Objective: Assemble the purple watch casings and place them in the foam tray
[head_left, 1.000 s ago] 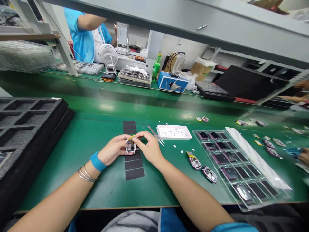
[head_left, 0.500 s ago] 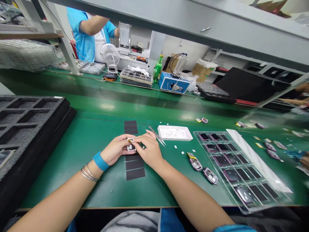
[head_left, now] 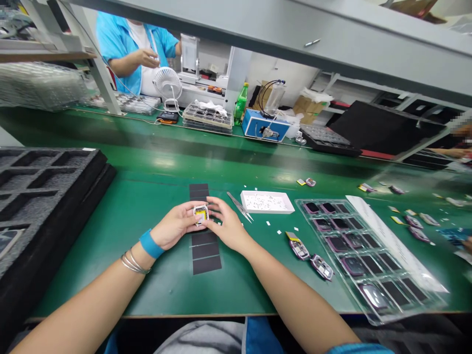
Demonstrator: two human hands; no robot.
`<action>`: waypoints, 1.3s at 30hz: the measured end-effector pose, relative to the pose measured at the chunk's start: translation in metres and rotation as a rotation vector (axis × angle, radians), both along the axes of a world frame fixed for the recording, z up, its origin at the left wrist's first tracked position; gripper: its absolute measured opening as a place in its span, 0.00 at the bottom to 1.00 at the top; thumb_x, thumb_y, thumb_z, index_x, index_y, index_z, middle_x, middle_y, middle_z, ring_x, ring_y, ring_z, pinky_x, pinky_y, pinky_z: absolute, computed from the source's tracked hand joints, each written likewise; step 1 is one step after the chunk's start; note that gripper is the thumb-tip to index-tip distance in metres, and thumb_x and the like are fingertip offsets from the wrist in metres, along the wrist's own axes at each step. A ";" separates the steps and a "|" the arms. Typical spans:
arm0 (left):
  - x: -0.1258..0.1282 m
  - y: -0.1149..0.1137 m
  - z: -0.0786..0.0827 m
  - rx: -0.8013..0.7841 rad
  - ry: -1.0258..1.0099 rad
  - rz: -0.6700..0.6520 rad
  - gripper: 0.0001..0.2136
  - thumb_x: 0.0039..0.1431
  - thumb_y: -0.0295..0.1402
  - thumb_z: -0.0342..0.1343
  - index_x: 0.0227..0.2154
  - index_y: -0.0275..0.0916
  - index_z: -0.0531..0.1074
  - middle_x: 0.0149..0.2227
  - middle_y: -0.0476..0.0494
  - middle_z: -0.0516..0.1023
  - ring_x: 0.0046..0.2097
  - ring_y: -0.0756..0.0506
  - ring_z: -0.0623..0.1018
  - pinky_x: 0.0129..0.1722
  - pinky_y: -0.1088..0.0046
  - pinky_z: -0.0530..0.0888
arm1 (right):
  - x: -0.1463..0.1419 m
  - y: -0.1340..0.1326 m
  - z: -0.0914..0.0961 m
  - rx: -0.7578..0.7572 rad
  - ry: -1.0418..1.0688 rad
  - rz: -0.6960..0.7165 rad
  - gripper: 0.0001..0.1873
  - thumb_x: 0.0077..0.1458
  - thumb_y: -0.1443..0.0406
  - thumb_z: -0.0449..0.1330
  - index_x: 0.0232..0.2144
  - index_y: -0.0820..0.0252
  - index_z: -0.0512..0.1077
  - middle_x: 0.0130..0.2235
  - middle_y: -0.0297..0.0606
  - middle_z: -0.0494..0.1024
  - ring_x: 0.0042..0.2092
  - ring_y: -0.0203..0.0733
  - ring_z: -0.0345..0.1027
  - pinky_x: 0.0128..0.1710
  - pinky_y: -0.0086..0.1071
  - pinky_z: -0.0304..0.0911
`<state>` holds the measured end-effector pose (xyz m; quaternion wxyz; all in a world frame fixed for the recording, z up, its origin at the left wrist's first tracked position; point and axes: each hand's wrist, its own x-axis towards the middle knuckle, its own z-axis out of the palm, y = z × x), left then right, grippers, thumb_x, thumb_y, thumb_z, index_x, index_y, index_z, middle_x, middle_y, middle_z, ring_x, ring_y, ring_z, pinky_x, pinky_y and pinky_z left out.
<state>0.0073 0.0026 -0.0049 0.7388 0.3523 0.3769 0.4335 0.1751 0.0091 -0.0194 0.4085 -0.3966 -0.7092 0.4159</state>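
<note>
Small gadget looks light, fragile, best held by its edges; left hand and right hand pinch its sides, tweezers at 2 o'clock.

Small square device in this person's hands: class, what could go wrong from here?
The small device, pinched between left hand and right hand, could slip and drop. The tweezers lying by the right hand might get knocked. Loose white bits near the white tray could stick to fingers or get lost.
</note>
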 end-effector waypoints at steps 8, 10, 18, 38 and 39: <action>0.002 0.000 -0.006 0.076 0.036 -0.010 0.21 0.41 0.32 0.68 0.41 0.36 0.72 0.37 0.40 0.78 0.38 0.45 0.78 0.39 0.68 0.75 | -0.003 -0.002 -0.002 -0.247 0.193 0.093 0.24 0.47 0.67 0.61 0.49 0.55 0.64 0.46 0.40 0.75 0.44 0.42 0.74 0.45 0.38 0.70; 0.005 0.002 -0.009 0.094 0.043 0.018 0.21 0.40 0.31 0.69 0.39 0.35 0.72 0.36 0.40 0.78 0.36 0.46 0.78 0.36 0.71 0.75 | -0.004 0.001 -0.005 -0.238 0.177 0.065 0.25 0.47 0.66 0.61 0.49 0.55 0.64 0.46 0.41 0.76 0.44 0.42 0.74 0.45 0.39 0.71; -0.016 -0.002 0.006 0.161 0.090 0.364 0.26 0.48 0.27 0.62 0.52 0.37 0.67 0.46 0.37 0.75 0.42 0.45 0.77 0.44 0.65 0.73 | 0.010 0.023 -0.015 -0.074 0.063 -0.118 0.27 0.48 0.54 0.61 0.49 0.58 0.64 0.49 0.50 0.73 0.48 0.48 0.71 0.49 0.46 0.67; -0.213 -0.057 0.072 0.285 1.675 0.763 0.21 0.45 0.33 0.64 0.43 0.29 0.73 0.39 0.31 0.76 0.44 0.37 0.72 0.46 0.64 0.65 | 0.019 0.028 -0.015 -0.054 -0.111 -0.231 0.13 0.46 0.52 0.59 0.33 0.50 0.72 0.33 0.52 0.78 0.38 0.52 0.74 0.39 0.48 0.63; -0.217 -0.055 0.067 0.263 1.697 0.738 0.19 0.45 0.33 0.65 0.41 0.29 0.74 0.39 0.31 0.76 0.45 0.37 0.72 0.47 0.64 0.64 | 0.020 0.032 -0.021 -0.015 -0.117 -0.236 0.12 0.47 0.52 0.59 0.33 0.49 0.72 0.32 0.52 0.78 0.37 0.53 0.74 0.38 0.49 0.62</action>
